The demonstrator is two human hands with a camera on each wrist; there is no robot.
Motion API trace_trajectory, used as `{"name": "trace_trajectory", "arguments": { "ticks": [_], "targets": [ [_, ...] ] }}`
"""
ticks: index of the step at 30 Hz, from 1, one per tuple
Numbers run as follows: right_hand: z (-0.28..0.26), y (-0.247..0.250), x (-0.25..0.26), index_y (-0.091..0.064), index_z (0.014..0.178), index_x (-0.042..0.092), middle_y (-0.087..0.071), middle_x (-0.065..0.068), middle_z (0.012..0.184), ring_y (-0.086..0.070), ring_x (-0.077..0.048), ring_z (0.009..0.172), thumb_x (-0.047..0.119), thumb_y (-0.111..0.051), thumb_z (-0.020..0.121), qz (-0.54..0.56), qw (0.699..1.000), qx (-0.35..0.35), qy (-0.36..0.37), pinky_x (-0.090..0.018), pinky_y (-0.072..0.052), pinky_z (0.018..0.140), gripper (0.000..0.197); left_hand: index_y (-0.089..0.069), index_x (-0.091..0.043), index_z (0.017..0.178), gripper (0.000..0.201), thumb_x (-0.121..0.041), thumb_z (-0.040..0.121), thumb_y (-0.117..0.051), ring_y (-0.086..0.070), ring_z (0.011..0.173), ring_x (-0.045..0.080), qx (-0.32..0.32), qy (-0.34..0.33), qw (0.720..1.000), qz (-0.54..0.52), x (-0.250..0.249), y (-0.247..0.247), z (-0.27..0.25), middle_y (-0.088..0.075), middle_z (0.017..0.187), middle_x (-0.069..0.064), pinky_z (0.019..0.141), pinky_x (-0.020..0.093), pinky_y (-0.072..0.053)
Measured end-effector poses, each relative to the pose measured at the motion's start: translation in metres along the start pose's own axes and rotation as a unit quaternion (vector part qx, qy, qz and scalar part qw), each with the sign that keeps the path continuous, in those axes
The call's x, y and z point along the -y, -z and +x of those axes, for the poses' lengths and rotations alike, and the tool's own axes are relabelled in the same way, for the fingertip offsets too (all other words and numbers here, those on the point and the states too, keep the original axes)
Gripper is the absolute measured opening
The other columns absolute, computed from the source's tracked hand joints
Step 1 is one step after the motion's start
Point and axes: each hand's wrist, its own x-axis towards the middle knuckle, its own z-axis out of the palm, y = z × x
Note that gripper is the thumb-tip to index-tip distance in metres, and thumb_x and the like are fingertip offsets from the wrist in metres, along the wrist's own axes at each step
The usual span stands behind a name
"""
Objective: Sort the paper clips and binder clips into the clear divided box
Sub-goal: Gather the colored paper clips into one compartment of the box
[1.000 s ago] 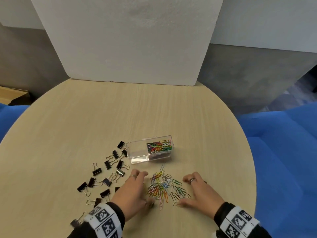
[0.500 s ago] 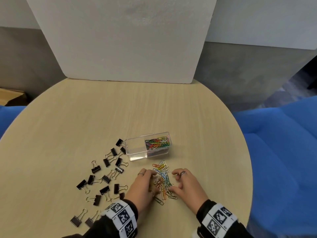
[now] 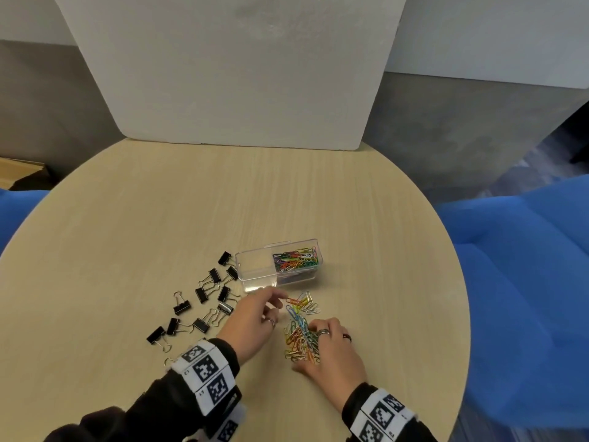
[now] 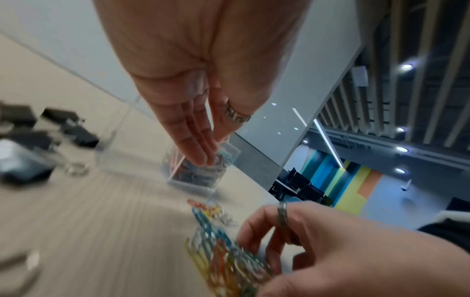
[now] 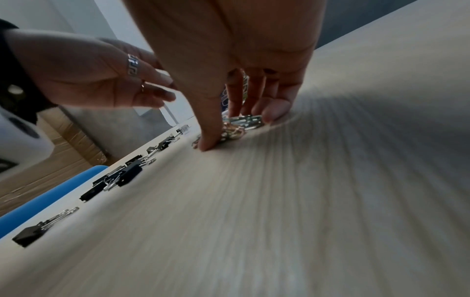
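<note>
The clear divided box (image 3: pixel 255 269) stands mid-table; its right compartment holds coloured paper clips (image 3: pixel 296 259) and its left one shows nothing inside. A loose pile of coloured paper clips (image 3: pixel 299 327) lies just in front of it. My right hand (image 3: pixel 304 349) curls over the near part of that pile, with the thumb (image 5: pixel 208 140) and fingertips (image 5: pixel 274 112) closing on clips against the table. My left hand (image 3: pixel 277 306) hovers left of the pile with straight fingers (image 4: pixel 198 144) and holds nothing I can see. Black binder clips (image 3: pixel 204 298) lie scattered to the left of the box.
The round wooden table (image 3: pixel 191 202) has a white board (image 3: pixel 236 68) standing at its far edge. Blue seats (image 3: pixel 526 282) flank it on the right and far left. Further binder clips (image 3: pixel 156 334) reach toward the near-left edge.
My left hand has left the pile and lifted forward toward the box with its fingers straightened. My right hand stays on the clips, which are pulled into a tighter heap.
</note>
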Motion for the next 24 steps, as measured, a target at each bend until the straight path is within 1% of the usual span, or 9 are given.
{"name": "trace_trajectory", "arguments": {
  "ticks": [3, 6, 8, 11, 14, 16, 18, 21, 24],
  "targets": [
    [0.004, -0.002, -0.003, -0.047, 0.117, 0.024, -0.041, 0.008, 0.119, -0.038, -0.009, 0.116, 0.035, -0.066, 0.08, 0.049, 0.999, -0.017, 0.008, -0.021, -0.039, 0.094, 0.043, -0.055, -0.024, 0.111, 0.027, -0.007, 0.092, -0.046, -0.055, 0.086, 0.003, -0.007, -0.046, 0.998, 0.033, -0.011, 0.019, 0.006, -0.055, 0.095, -0.014, 0.075, 0.016, -0.046],
    [0.007, -0.002, -0.007, -0.054, 0.113, 0.022, -0.047, 0.009, 0.116, -0.042, -0.007, 0.114, 0.028, -0.061, 0.086, 0.067, 0.997, -0.036, 0.019, -0.014, -0.034, 0.092, 0.029, -0.057, -0.021, 0.113, 0.029, -0.006, 0.091, -0.046, -0.05, 0.09, 0.004, -0.053, -0.106, 0.989, 0.085, -0.021, 0.033, 0.014, -0.053, 0.101, -0.012, 0.083, 0.017, -0.043],
    [0.009, -0.001, -0.009, -0.056, 0.114, 0.021, -0.049, 0.008, 0.116, -0.042, -0.008, 0.113, 0.026, -0.057, 0.088, 0.06, 0.997, -0.042, 0.025, -0.011, -0.03, 0.09, 0.026, -0.055, -0.021, 0.118, 0.031, -0.009, 0.091, -0.047, -0.044, 0.101, 0.006, -0.092, -0.133, 0.978, 0.129, -0.026, 0.038, 0.021, -0.049, 0.11, -0.011, 0.087, 0.017, -0.035],
    [0.013, 0.001, -0.01, -0.055, 0.119, 0.018, -0.052, 0.005, 0.119, -0.041, -0.011, 0.115, 0.028, -0.053, 0.091, 0.036, 0.998, -0.034, 0.026, -0.016, -0.032, 0.092, 0.029, -0.046, -0.025, 0.129, 0.04, -0.024, 0.09, -0.053, -0.037, 0.12, 0.016, -0.118, -0.13, 0.961, 0.214, -0.03, 0.042, 0.033, -0.043, 0.129, -0.004, 0.096, 0.031, -0.029],
    [0.016, 0.005, -0.011, -0.055, 0.121, 0.017, -0.053, 0.003, 0.121, -0.04, -0.013, 0.117, 0.029, -0.05, 0.093, 0.009, 0.999, -0.018, 0.031, -0.018, -0.031, 0.092, 0.031, -0.026, -0.027, 0.141, 0.069, -0.045, 0.083, -0.059, -0.023, 0.134, 0.018, -0.043, -0.059, 0.957, 0.281, -0.023, 0.039, 0.046, -0.027, 0.145, -0.003, 0.108, 0.04, -0.02],
    [0.019, 0.008, -0.011, -0.055, 0.12, 0.016, -0.054, 0.002, 0.12, -0.04, -0.014, 0.116, 0.029, -0.05, 0.093, 0.01, 0.999, -0.009, 0.034, -0.018, -0.03, 0.093, 0.031, -0.013, -0.028, 0.145, 0.087, -0.05, 0.078, -0.063, -0.017, 0.138, 0.02, 0.022, -0.017, 0.952, 0.304, -0.017, 0.036, 0.052, -0.02, 0.149, -0.001, 0.112, 0.045, -0.013],
    [0.021, 0.011, -0.012, -0.056, 0.12, 0.015, -0.055, 0.001, 0.119, -0.041, -0.015, 0.116, 0.028, -0.051, 0.092, 0.015, 0.999, 0.0, 0.039, -0.017, -0.029, 0.094, 0.03, -0.006, -0.029, 0.146, 0.09, -0.04, 0.079, -0.066, -0.019, 0.136, 0.022, 0.045, -0.003, 0.951, 0.305, -0.014, 0.033, 0.056, -0.023, 0.147, 0.0, 0.112, 0.047, -0.014],
    [0.02, 0.016, -0.013, -0.057, 0.119, 0.015, -0.056, 0.001, 0.118, -0.043, -0.015, 0.114, 0.027, -0.051, 0.092, 0.012, 0.999, 0.009, 0.046, -0.017, -0.029, 0.093, 0.03, -0.007, -0.03, 0.145, 0.081, -0.019, 0.085, -0.06, -0.028, 0.128, 0.023, 0.029, -0.008, 0.953, 0.301, -0.011, 0.032, 0.059, -0.033, 0.139, 0.001, 0.108, 0.043, -0.022],
    [0.019, 0.025, -0.011, -0.06, 0.114, 0.016, -0.058, 0.002, 0.114, -0.044, -0.014, 0.112, 0.027, -0.051, 0.092, 0.015, 0.998, 0.001, 0.053, -0.016, -0.031, 0.092, 0.026, -0.009, -0.03, 0.145, 0.078, -0.015, 0.086, -0.057, -0.03, 0.125, 0.022, 0.017, -0.017, 0.956, 0.292, -0.009, 0.032, 0.059, -0.035, 0.136, 0.0, 0.105, 0.04, -0.024]
  ]
}}
